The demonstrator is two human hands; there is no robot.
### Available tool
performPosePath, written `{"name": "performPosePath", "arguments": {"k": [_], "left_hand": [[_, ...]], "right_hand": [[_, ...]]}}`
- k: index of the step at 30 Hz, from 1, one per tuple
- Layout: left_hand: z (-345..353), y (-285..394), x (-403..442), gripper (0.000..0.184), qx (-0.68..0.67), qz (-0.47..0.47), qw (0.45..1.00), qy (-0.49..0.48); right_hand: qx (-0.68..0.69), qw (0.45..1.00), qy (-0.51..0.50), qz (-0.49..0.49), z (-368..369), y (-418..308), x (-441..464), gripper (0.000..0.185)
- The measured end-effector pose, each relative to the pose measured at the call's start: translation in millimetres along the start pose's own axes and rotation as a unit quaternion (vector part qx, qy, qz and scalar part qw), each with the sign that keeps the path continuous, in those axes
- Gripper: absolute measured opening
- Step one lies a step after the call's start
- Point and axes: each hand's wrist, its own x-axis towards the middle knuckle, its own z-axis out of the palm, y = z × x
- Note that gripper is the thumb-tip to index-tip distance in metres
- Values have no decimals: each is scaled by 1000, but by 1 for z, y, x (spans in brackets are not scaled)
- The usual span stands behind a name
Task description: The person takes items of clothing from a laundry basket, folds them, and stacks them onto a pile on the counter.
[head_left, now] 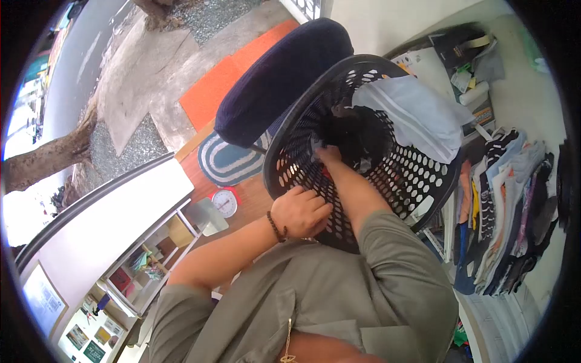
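Left hand [301, 213]: bare, back upward, wrist ringed by a dark beaded bracelet [276, 227]; elbow bent, forearm slanting in across the body, fingers curled over the near rim of the basket and grasping it. Right hand [328, 155]: arm stretched forward and down through the basket's mouth, short grey-green sleeve [402, 251] at the upper arm, fingers beside the dark clothes [357, 136] deep inside; whether they grip anything I cannot tell from here. Black basket [417, 172], one: plastic, deep, round-mouthed, with a thick smooth rim and walls pierced by rows of holes, narrowing towards the base. A pale cloth [414, 112] lies draped over its far right wall and rim. Position: directly in front of the person's torso, between a dark padded seat [284, 81] and a row of hanging garments [505, 206]. Orientation: tilted, mouth turned up towards the person, long axis running from that mouth down and away to the narrower base. Nearby, to the left: a red scale with a white dial [224, 202] and an oval blue-and-white mat [227, 160], both apart from the basket.
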Motion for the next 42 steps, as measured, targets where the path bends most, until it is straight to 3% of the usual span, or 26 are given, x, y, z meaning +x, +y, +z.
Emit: {"name": "performPosePath", "arguments": {"k": [2,4,6,9,11,12,13,14,16,17,19,22,25,26,29,30,32,35,37,38,39,41,42], "left_hand": [[-2,-2,1,30,3,-3,1000,-14],[-5,0,-1,33,-4,-16,998,-52],[-10,1,6,39,-15,-21,998,58],[-22,6,14,61,-15,-43,980,194],[-27,16,21,72,-31,-119,949,290],[-25,14,30,76,-161,-136,933,292],[-23,11,39,82,-288,-154,896,301],[-17,7,51,87,-448,-199,824,285],[-47,31,70,95,-638,-337,669,178],[-52,28,81,94,-678,-362,636,59],[-85,52,99,75,-828,-294,473,-68],[-59,69,126,51,-732,-167,659,-47],[-58,100,132,56,-717,-114,687,-24],[-52,108,132,56,-672,-95,734,-14],[-52,128,128,55,-385,104,916,-37],[-50,134,124,55,-432,86,895,-65],[-59,145,117,54,-417,71,905,-45],[-65,141,103,52,-398,81,914,22],[-68,137,97,57,-386,61,917,73],[-69,132,94,58,-368,30,927,69],[-69,126,89,59,-348,-2,935,64],[-64,109,77,58,-300,-16,953,39],[-60,99,72,57,-277,-23,960,27]], "right_hand": [[14,992,20,-120,-9,14,16,40],[157,974,-93,-136,-53,-3,-16,38],[289,936,-158,-127,-110,-55,-117,32],[335,881,-243,-231,-164,-76,-184,37],[311,882,-245,-254,-194,-89,-237,42],[309,878,-252,-267,-205,-89,-257,45],[308,873,-256,-278,-216,-89,-282,48],[298,866,-252,-312,-225,-88,-309,56],[250,866,-185,-392,-236,-76,-350,62],[224,862,-150,-429,-240,-66,-363,65],[201,839,-83,-499,-245,-42,-380,70],[133,806,23,-576,-247,1,-394,73],[407,774,-10,-485,-234,40,-392,74],[404,781,12,-477,-229,45,-397,81],[318,779,119,-526,-217,49,-417,72],[238,826,151,-488,-225,53,-424,65],[74,897,202,-387,-242,57,-438,52],[64,812,377,-442,-264,68,-455,34],[24,664,473,-579,-304,75,-468,38],[206,766,380,-475,-313,75,-501,38],[169,774,467,-393,-333,76,-525,37],[156,706,587,-364,-374,85,-560,37],[102,635,683,-346,-402,98,-564,37]]}}
